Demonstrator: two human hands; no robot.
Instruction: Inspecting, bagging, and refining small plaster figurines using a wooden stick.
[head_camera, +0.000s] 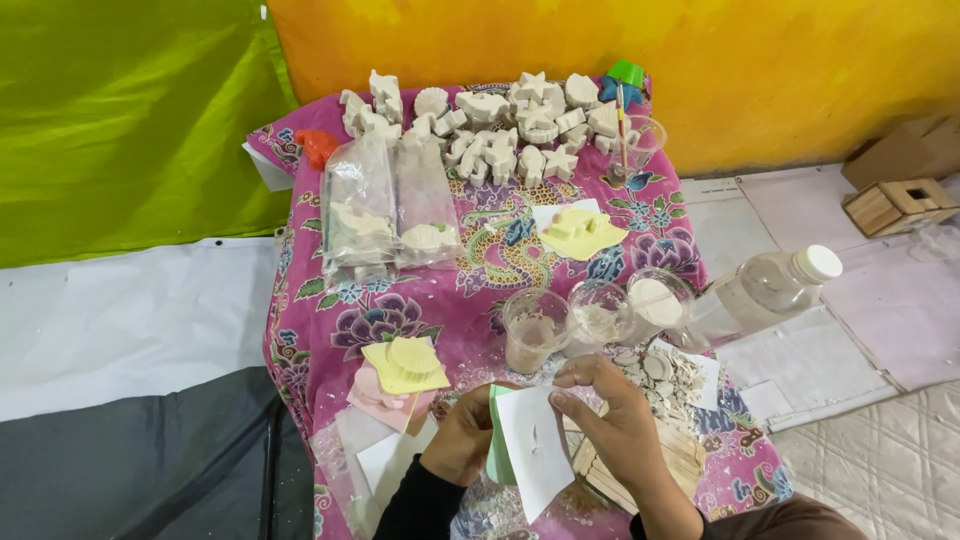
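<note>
Mould (500, 440) — a small green piece — is held together with a white card (535, 450) in front of it, low over the near edge of the surface (470, 270) with the flowered pink cloth. The left hand (460, 440) grips the mould from its left side, fingers closed around it. The right hand (605, 410) pinches the top edge of the card between thumb and fingers (585, 375).

I judge the card light and thin, easy to bend, so it is better held at an edge. The mould looks light and a little soft; holding it by the sides seems safe.

Just beyond the mould stand three clear cups (595, 315), and right of the cups a plastic bottle (770, 285) lies on its side. Left of the mould lie yellow and pink moulds (405, 370). Far behind the cups — many white plaster figures (500, 130), probably fragile, and two clear bags (390, 210).
</note>
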